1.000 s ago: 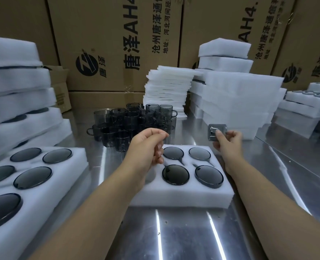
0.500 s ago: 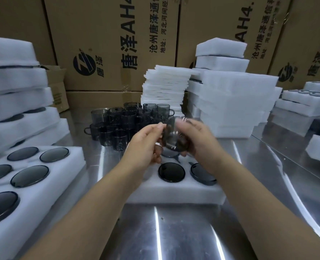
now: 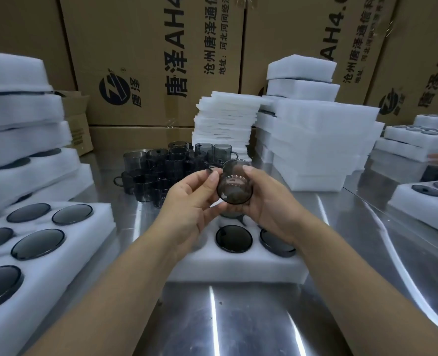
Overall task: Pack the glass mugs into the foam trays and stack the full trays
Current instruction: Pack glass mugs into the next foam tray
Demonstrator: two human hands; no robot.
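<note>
Both hands (image 3: 189,201) (image 3: 269,201), seemingly snug, around mug (image 3: 234,187)

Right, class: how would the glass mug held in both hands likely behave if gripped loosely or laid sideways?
The mug looks like smooth, rigid glass: probably slippery and breakable. Its round wall would likely roll on the steel table until the handle catches.

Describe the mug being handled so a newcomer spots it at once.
On the steel table, find the central foam tray. Just above it, the left hand and right hand hold one smoky glass mug tipped sideways. Unlike the upright loose mugs behind, it is in the air.
</note>
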